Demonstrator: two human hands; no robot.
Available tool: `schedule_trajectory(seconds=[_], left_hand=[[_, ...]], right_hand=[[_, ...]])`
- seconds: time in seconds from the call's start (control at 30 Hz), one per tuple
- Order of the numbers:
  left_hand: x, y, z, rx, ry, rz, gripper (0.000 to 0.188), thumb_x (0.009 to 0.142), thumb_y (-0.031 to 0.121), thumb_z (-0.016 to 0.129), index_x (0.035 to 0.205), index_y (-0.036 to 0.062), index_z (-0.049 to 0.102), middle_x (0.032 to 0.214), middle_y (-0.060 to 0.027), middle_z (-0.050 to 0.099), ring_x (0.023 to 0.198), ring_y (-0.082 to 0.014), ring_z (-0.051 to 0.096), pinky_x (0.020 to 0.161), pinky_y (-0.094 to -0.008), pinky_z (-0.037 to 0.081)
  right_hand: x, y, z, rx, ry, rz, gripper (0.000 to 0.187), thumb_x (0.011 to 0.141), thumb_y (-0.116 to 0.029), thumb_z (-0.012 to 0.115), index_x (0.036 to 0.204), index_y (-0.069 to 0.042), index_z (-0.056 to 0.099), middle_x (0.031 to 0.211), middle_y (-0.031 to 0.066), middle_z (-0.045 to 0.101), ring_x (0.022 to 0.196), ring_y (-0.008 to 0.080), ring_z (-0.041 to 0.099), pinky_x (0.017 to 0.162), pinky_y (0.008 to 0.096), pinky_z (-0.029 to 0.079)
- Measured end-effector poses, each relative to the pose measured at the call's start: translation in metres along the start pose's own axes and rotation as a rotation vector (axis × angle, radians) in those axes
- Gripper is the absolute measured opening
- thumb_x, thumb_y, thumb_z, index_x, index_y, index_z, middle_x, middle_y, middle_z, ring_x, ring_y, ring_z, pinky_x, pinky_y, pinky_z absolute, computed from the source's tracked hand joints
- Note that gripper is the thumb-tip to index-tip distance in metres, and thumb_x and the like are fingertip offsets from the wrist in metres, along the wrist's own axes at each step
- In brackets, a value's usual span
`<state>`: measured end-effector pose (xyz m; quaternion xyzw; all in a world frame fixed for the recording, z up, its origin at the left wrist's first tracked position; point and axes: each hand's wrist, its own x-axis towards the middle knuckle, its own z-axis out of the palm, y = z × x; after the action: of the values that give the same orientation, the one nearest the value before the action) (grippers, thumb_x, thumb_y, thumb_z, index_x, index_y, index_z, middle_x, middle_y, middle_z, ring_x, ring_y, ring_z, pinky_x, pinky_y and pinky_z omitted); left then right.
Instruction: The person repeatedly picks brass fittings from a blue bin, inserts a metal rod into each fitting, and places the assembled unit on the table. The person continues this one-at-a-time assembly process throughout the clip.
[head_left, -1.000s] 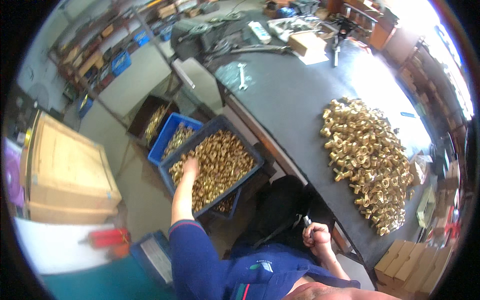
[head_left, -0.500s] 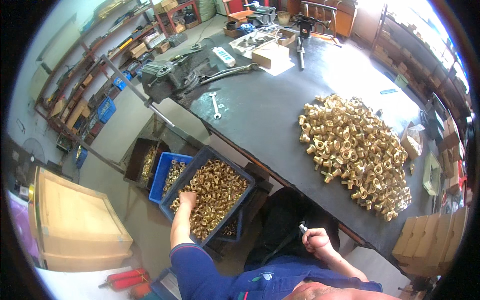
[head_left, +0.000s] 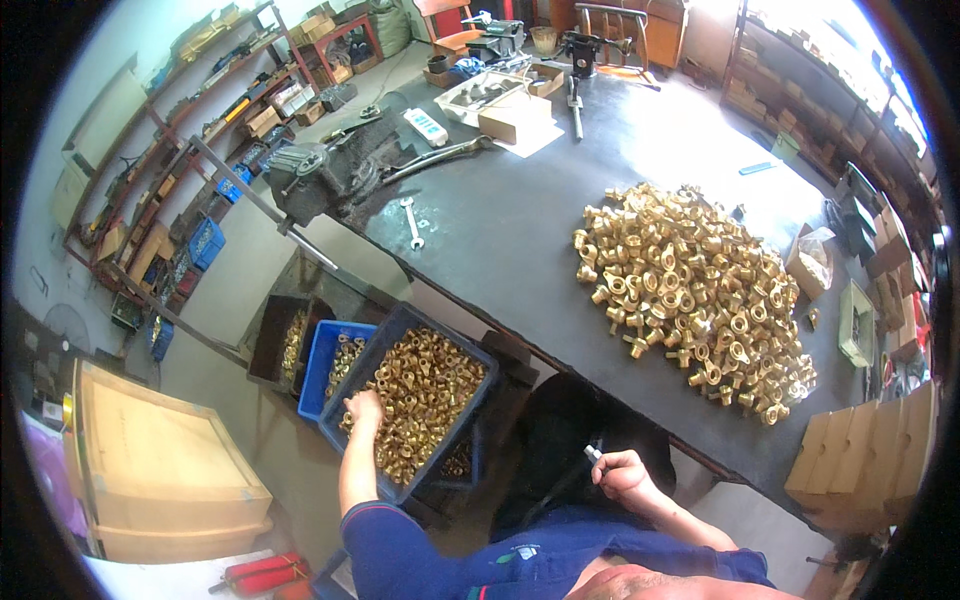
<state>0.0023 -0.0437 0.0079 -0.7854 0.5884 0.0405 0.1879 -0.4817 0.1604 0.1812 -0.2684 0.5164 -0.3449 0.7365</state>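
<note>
My left hand [head_left: 363, 408] reaches into a dark blue plastic crate [head_left: 470, 412]. Its fingers are curled at the near-left side of the brass fittings [head_left: 425, 385] heaped there, and whatever is between them is too small to make out. In front of my body, my right hand [head_left: 622, 474] is closed around a short silver cylindrical tool [head_left: 593, 455], whose end sticks out past the thumb. A large pile of similar brass fittings [head_left: 700, 290] lies on the dark workbench [head_left: 500, 230] to the right.
A bright blue bin [head_left: 313, 368] and a dark metal box [head_left: 265, 345] adjoin the crate. On the bench are a wrench [head_left: 411, 224], a vise [head_left: 300, 180] and a small carton [head_left: 515, 118]. Cardboard boxes [head_left: 860, 465] stand at the right; a wooden case [head_left: 165, 450] is at the left.
My left hand has shifted slightly toward the crate's near-left side. My right hand keeps its hold on the silver tool. The whole view has turned a little.
</note>
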Motion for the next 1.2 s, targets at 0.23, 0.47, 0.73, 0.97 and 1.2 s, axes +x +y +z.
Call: schedule_trajectory(seconds=[0.23, 0.47, 0.73, 0.97, 1.2], left_hand=[[-0.117, 0.068, -0.111, -1.621, -0.385, 0.378, 0.018, 0.084, 0.009, 0.059, 0.096, -0.0043, 0.062, 0.083, -0.0113, 0.066, 0.068, -0.0162, 0.064, 0.064, -0.0271, 0.052], [-0.236, 0.184, -0.169, -1.715, -0.771, 0.756, 0.014, 0.082, 0.002, 0.059, 0.095, -0.0042, 0.063, 0.084, -0.0086, 0.065, 0.072, -0.0142, 0.062, 0.069, -0.0265, 0.051], [-0.260, 0.219, -0.187, -1.489, -0.786, 0.871, 0.015, 0.083, 0.004, 0.059, 0.095, -0.0036, 0.063, 0.080, -0.0045, 0.064, 0.071, -0.0087, 0.058, 0.067, -0.0221, 0.048], [-0.264, 0.231, -0.198, -1.469, -0.818, 0.917, 0.015, 0.081, 0.000, 0.059, 0.096, -0.0034, 0.063, 0.084, -0.0051, 0.065, 0.077, -0.0098, 0.059, 0.072, -0.0235, 0.049], [-0.217, 0.296, -0.268, -1.425, -0.337, 1.215, 0.009, 0.080, 0.003, 0.059, 0.083, -0.0029, 0.065, 0.074, -0.0052, 0.064, 0.070, -0.0112, 0.059, 0.064, -0.0256, 0.048]], right_hand=[[-0.002, -0.008, 0.000, -0.371, -0.072, -0.219, 0.021, 0.054, 0.007, 0.043, 0.063, -0.002, 0.060, 0.058, -0.0011, 0.054, 0.058, 0.0087, 0.047, 0.051, 0.0240, 0.036], [-0.009, -0.023, 0.007, -0.532, -0.198, -0.402, 0.013, 0.059, -0.009, 0.056, 0.071, -0.005, 0.061, 0.066, 0.0076, 0.050, 0.063, 0.0179, 0.049, 0.055, 0.0297, 0.036], [-0.030, -0.021, -0.011, -0.746, -0.044, -0.563, 0.011, 0.059, -0.013, 0.057, 0.068, -0.007, 0.058, 0.066, 0.0095, 0.048, 0.060, 0.0236, 0.049, 0.052, 0.0337, 0.036], [-0.024, -0.012, -0.021, 0.550, -0.312, -0.127, 0.009, 0.064, 0.002, 0.046, 0.065, -0.003, 0.054, 0.056, 0.0008, 0.043, 0.044, 0.0060, 0.034, 0.037, 0.0189, 0.021], [-0.048, -0.015, -0.046, 1.007, -0.460, -0.312, 0.026, 0.083, -0.026, 0.053, 0.066, -0.008, 0.046, 0.063, 0.0001, 0.034, 0.046, 0.0036, 0.027, 0.038, 0.0159, 0.021]])
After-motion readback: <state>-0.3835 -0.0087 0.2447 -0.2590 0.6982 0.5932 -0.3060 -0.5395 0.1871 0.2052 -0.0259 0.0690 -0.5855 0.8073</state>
